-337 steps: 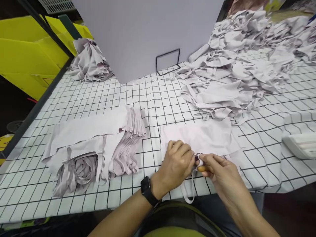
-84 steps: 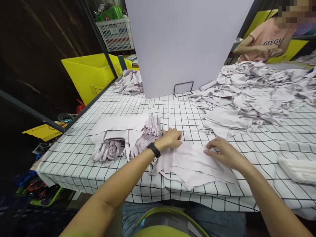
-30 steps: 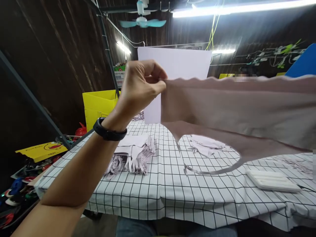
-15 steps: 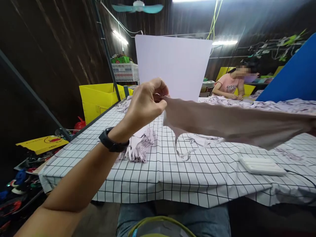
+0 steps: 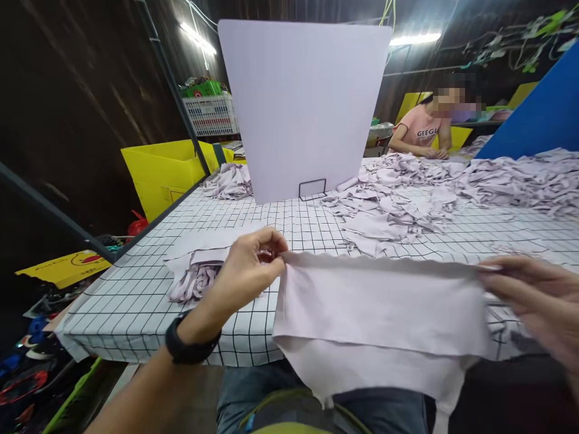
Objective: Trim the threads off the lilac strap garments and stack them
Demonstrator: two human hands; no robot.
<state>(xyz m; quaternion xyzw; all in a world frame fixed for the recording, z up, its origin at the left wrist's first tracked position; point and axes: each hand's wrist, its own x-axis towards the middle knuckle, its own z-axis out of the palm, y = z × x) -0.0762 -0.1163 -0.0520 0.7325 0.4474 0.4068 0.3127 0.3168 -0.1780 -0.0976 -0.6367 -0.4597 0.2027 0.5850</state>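
Observation:
A pale lilac fabric piece (image 5: pixel 380 301) hangs stretched between my two hands at the table's front edge. Its upper edge is wavy, and narrow strap-like ends dangle from the lower layer over my lap. My left hand (image 5: pixel 253 259), with a black band on the wrist, pinches the upper left corner. At the other corner, my right hand (image 5: pixel 538 295) grips the cloth between thumb and fingers, partly cut off by the frame's edge. Just left of my left hand lies a stack of similar fabric pieces (image 5: pixel 194 271), partly hidden behind that hand.
A white upright board (image 5: pixel 307 108) stands on the checked tablecloth (image 5: pixel 136 265). Loose fabric heaps (image 5: pixel 398 205) spread to its right. Across the table a person in a pink shirt (image 5: pixel 420 129) works beside a blue panel (image 5: pixel 538 114). Yellow boxes (image 5: pixel 158 175) stand at left.
The fabric has come down and closer to me, turning from a slanted band to a broad hanging sheet. My right hand has come into view. The camera view has tilted down.

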